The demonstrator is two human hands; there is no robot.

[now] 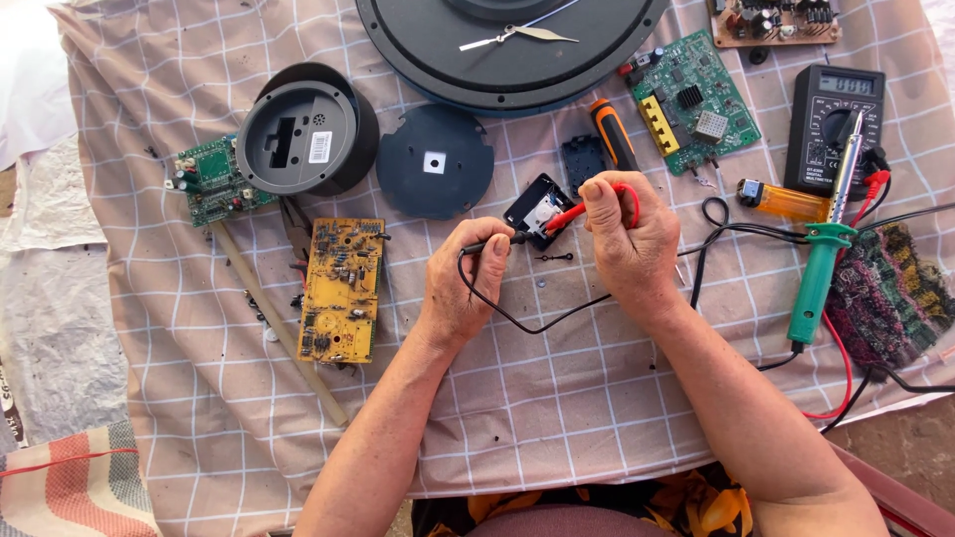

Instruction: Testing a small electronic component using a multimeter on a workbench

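So both probes are already on the small black clock module (538, 212), sitting on the checked cloth (597, 398) below the big clock face (497, 50). Your left hand (460, 283) pinches the black probe (487, 244), your right hand (629, 234) pinches the red probe (567, 216). Meter (831, 124) is on, but its reading's too small to make out, and your fingers hide the contact points.

Both forearms are bare, no sleeves, watch or rings showing on the left hand (460, 283) or right hand (632, 239). Orange-and-yellow patterned clothing (696, 502) shows at the bottom edge.
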